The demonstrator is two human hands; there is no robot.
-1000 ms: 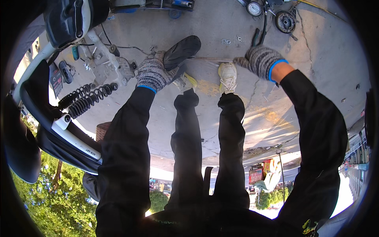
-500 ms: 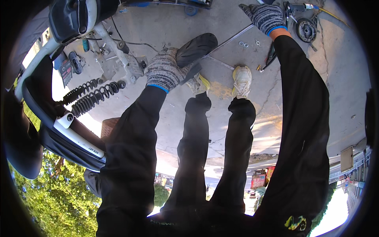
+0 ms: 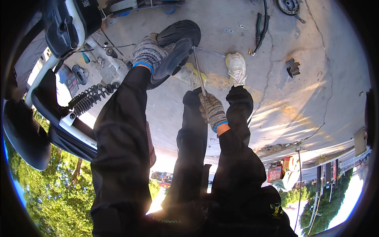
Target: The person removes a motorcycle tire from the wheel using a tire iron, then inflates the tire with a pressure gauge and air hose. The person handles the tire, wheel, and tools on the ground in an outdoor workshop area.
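Observation:
Wrapped around the upper left side of a black tyre is my left hand, in a grey knitted glove with a blue cuff. The tyre is tilted, and its dark inner side shows below the tread. My right hand, gloved the same way, is closed around the near end of a thin metal bar. The far end of that bar meets the tyre's right edge. A second flat metal bar runs from that edge toward my right shoe; its end at the tyre is hard to make out.
A scooter frame with a coil shock absorber stands at left. On the concrete lie washers, a small metal fitting, a dark green-handled tool, a small wheel and a black bracket-like piece.
My right hand has come from the far right down toward my knees, swinging the metal bar toward me. The tyre has shifted left and turned, showing more of its inner side.

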